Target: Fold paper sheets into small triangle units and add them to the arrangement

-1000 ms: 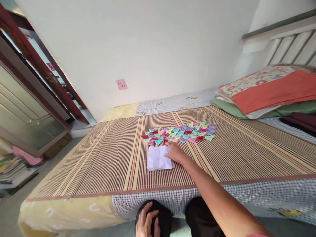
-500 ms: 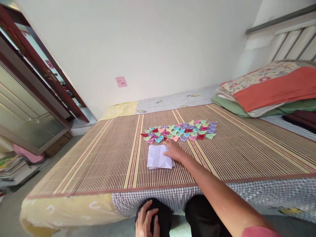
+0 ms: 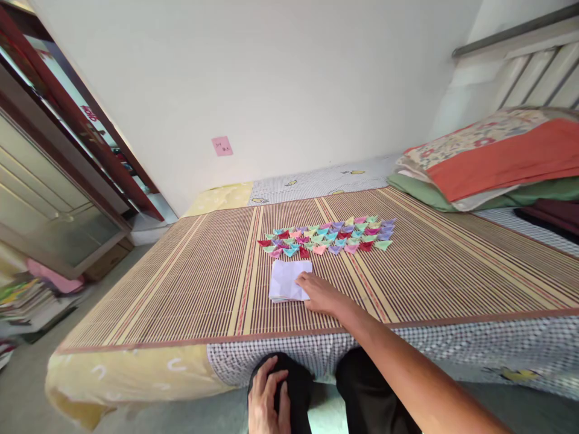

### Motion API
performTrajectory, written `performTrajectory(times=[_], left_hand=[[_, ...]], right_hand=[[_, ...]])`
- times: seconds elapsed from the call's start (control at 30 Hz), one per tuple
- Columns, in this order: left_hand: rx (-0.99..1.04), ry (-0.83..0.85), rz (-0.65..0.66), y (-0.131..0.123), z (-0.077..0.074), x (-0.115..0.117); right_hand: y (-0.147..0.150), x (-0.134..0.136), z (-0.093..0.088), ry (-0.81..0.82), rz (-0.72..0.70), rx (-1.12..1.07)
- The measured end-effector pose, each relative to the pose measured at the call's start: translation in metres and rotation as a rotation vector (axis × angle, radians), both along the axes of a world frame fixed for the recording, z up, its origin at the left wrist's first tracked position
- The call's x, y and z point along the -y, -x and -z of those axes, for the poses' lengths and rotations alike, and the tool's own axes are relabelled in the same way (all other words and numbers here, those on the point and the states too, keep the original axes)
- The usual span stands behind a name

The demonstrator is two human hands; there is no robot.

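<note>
A small stack of pale lilac paper squares (image 3: 286,279) lies on the striped bamboo mat (image 3: 194,289) that covers the bed. My right hand (image 3: 318,291) reaches over the mat and rests its fingers on the stack's right edge; whether they pinch a sheet I cannot make out. Just beyond the stack lie rows of several small folded paper shapes (image 3: 328,237) in pink, red, green, blue and purple. My left hand (image 3: 268,402) lies flat on my knee at the bottom of the view, fingers stretched out, holding nothing.
Stacked pillows and folded bedding (image 3: 493,161) lie at the right, under a headboard (image 3: 529,66). A white wall with a pink note (image 3: 222,146) stands behind the bed. A wooden cabinet (image 3: 54,181) and piled books (image 3: 22,298) stand at the left on the floor.
My right hand has drawn back towards me, from the near row of folded shapes to the right edge of the paper stack. My left hand stays on my knee.
</note>
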State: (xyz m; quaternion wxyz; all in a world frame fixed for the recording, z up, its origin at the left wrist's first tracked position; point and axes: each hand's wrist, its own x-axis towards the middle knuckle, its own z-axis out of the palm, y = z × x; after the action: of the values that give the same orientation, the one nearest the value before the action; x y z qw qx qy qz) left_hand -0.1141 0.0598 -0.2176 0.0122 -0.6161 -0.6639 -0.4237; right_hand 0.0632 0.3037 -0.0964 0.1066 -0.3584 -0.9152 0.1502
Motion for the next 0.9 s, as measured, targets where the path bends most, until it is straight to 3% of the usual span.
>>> performTrajectory(times=[0.33, 0.67, 0.9], left_hand=[[0.012, 0.018, 0.013, 0.001, -0.001, 0.001], [0.022, 0.014, 0.006, -0.002, -0.008, 0.0], [-0.097, 0.005, 0.076, 0.011, -0.01, -0.002]], right_hand=[[0.002, -0.008, 0.0, 0.063, 0.032, -0.04], [0.006, 0.002, 0.003, 0.077, 0.116, -0.12], [0.01, 0.007, 0.009, 0.03, 0.152, -0.082]])
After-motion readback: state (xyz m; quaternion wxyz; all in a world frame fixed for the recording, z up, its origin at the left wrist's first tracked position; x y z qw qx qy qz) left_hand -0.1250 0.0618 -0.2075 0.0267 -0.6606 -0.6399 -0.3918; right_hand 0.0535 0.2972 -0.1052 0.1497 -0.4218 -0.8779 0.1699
